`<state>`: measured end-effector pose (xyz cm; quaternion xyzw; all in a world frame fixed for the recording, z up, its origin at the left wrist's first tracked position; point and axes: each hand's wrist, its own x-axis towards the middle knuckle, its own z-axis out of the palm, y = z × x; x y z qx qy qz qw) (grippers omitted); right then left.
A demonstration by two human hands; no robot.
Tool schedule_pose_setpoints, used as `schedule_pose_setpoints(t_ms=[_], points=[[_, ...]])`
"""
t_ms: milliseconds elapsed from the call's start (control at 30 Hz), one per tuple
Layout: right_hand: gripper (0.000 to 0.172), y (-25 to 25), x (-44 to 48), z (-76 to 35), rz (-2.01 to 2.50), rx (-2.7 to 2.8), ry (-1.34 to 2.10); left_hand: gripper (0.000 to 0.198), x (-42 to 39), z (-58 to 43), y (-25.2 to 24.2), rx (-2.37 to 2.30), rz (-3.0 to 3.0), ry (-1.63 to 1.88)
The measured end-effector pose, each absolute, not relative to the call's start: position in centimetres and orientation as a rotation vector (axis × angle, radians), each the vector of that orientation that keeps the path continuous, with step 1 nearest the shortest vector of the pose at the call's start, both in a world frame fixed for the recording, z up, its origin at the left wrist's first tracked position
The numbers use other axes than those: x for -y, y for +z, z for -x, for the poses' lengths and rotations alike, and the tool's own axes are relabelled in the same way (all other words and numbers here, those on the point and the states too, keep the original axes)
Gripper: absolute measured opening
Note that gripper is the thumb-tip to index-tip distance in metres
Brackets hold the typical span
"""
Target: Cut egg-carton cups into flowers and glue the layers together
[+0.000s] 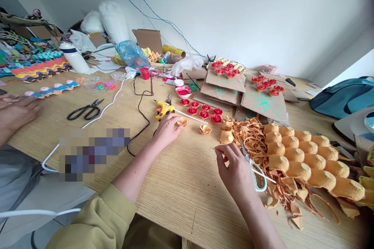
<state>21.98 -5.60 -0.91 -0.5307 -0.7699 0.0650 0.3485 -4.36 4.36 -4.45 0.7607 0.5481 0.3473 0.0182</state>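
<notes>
Between the fingers and thumb of my left hand is an unpainted orange egg-carton flower, just above the table. My right hand is closed in a pinch on a thin white stick; its fine tip points left toward the flowers, and whether that tip is a brush cannot be made out. A second orange carton flower sits on the table between my hands. Several red painted flowers stand in rows behind it. The yellow glue gun lies just beyond my left hand.
White-handled scissors lie beside my right hand among orange scraps. An orange egg carton is at right. Behind stand a bowl of red paint and cardboard sheets. Black scissors and another person's hands are at left.
</notes>
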Motion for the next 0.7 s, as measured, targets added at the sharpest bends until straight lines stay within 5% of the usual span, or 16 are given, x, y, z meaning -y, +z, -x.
schedule_pose_setpoints(t_ms=[700], points=[[0.019,-0.65,5.68,-21.91,1.377,1.991,0.170,0.015,-4.32,3.52,-4.54,-1.743,-2.413,1.116]])
